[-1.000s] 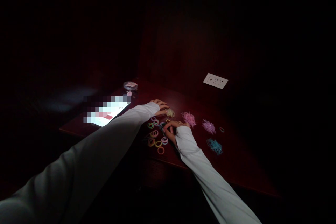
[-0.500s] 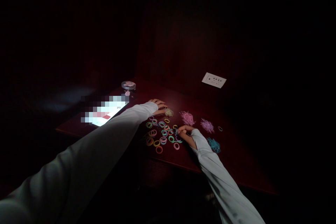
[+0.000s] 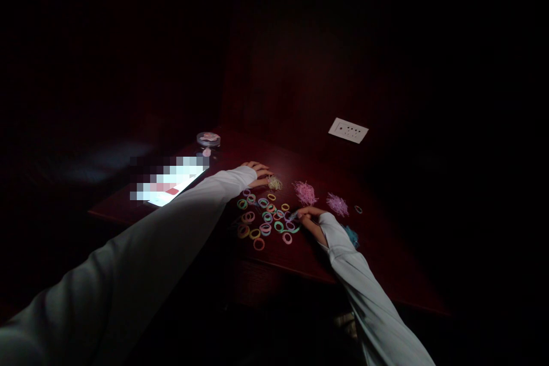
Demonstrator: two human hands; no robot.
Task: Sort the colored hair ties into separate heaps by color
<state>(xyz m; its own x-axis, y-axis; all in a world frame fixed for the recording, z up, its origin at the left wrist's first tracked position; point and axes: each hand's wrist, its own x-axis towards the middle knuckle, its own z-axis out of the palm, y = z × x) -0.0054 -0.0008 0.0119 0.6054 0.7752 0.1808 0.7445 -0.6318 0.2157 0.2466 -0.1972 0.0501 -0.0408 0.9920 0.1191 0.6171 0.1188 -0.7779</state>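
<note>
Many small coloured hair ties (image 3: 265,228) lie scattered on the dark red table. My left hand (image 3: 257,174) rests on the tabletop beyond them, fingers stretched out, beside a small pale-yellow heap of thin strands (image 3: 274,183). At the right edge of the hair ties is my right hand (image 3: 311,222), its thumb and fingertips pinched together. Something pale shows at those fingertips, perhaps a hair tie, but it is too small and dim to name. Past the right hand lie a pink heap of strands (image 3: 305,193) and a purple heap (image 3: 337,204). A teal heap (image 3: 351,235) is partly hidden behind the right sleeve.
A lit phone or tablet (image 3: 175,183), partly pixelated, lies at the table's left. Behind it stands a round clear container (image 3: 209,139). One single ring (image 3: 358,209) sits apart at right. A white socket plate (image 3: 348,130) is on the wall. Surroundings are very dark.
My right hand has shifted slightly to the right, away from the hair ties, and its sleeve now covers more of the teal heap. The left hand stays in place.
</note>
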